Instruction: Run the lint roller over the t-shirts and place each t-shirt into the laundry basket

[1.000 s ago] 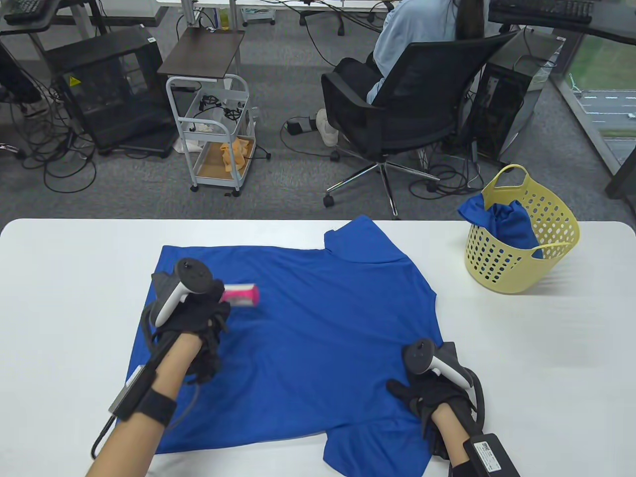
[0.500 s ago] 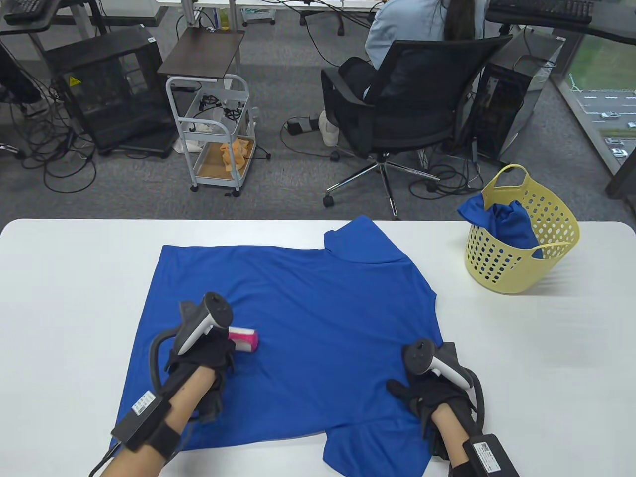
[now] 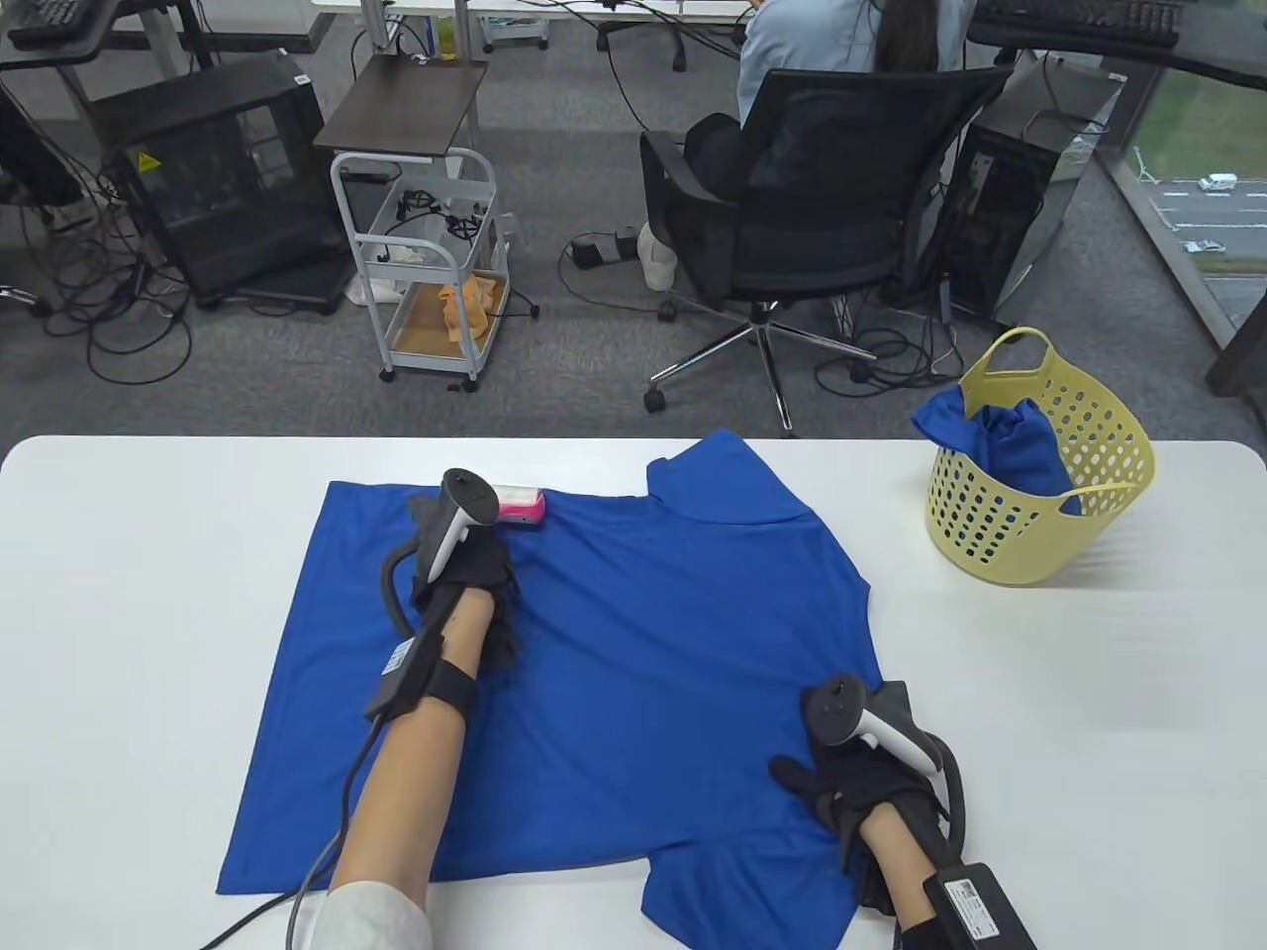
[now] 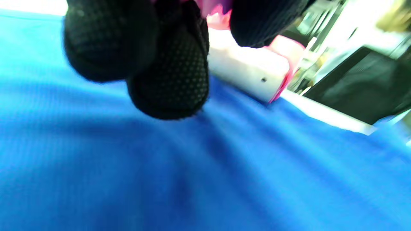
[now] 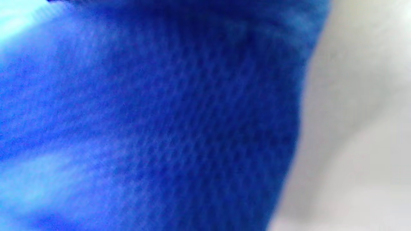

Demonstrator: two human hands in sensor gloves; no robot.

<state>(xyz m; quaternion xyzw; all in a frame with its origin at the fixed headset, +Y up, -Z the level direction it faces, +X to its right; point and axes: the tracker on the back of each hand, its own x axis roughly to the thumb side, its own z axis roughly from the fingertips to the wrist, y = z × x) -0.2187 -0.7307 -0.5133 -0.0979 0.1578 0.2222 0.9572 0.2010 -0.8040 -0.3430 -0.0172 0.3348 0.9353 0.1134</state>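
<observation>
1. Lint roller (image 3: 519, 506): pink and white, lying on the far edge of the blue t-shirt (image 3: 633, 643), near the collar side. Half a second ago it sat mid-shirt, lower and nearer the person; a second ago it was left of centre. In the left wrist view its white barrel (image 4: 249, 77) touches the fabric, with the white desk just past it.

2. Left hand (image 3: 470, 574): reached far across the shirt, forearm stretched over the cloth. Its fingers (image 4: 168, 80) are curled round the roller's handle, gripping it; the handle itself is mostly hidden by the glove. The hand has travelled from the near left part of the shirt to its far edge since the earlier frames.

3. Right hand (image 3: 856, 782): resting on the shirt's near right part, close to the sleeve, in the same place as before. Fingers appear spread flat on the cloth, pressing it, though the tracker covers much of them. The right wrist view shows only blurred blue fabric and a strip of desk.

4. T-shirt: spread flat on the white desk (image 3: 1089, 693), unchanged in outline.

5. Laundry basket (image 3: 1039, 465): yellow, perforated, at the desk's far right, well apart from the shirt, unmoved. A second blue t-shirt (image 3: 1010, 450) lies in it, one part draped over the rim.
</observation>
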